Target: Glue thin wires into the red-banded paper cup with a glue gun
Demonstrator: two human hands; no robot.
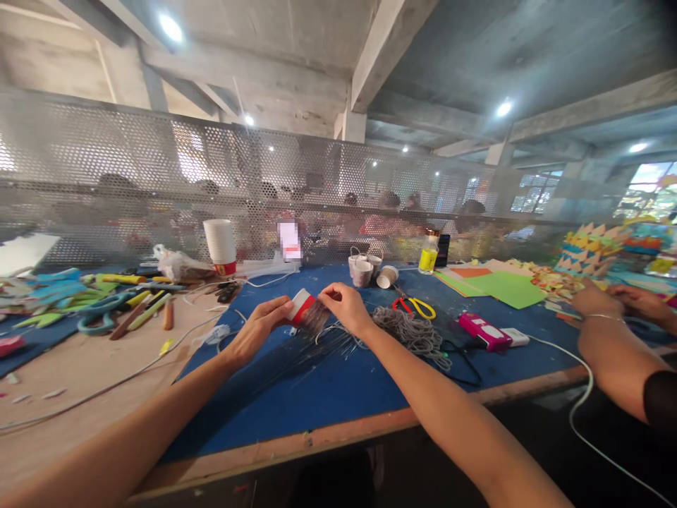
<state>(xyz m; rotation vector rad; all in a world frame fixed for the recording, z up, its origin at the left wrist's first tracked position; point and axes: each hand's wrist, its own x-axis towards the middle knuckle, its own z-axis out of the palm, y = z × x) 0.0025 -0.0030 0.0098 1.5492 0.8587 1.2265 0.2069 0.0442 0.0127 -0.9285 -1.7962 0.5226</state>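
There it was, the red-and-white cup, tilted between the two hands above the tabletop, thin strands bristling from its lower end! The left hand had its grip clamped on the white end, while the right hand brought thumb and fingertips together right at the strands; whether that grip pinched one, I could not tell. Just right of the right grip sprawled a heap of grey cord, with red-and-yellow-handled scissors behind it and a magenta device farther right. Beyond that same grip, little grey cups stood grouped, another cup lying tipped beside them, then a yellow-labelled bottle and green paper. Out past the left grip rose a stack of paper cups; well to its left, blue-handled scissors lay among tools. Far right of both grips, a co-worker's hands were busy too!
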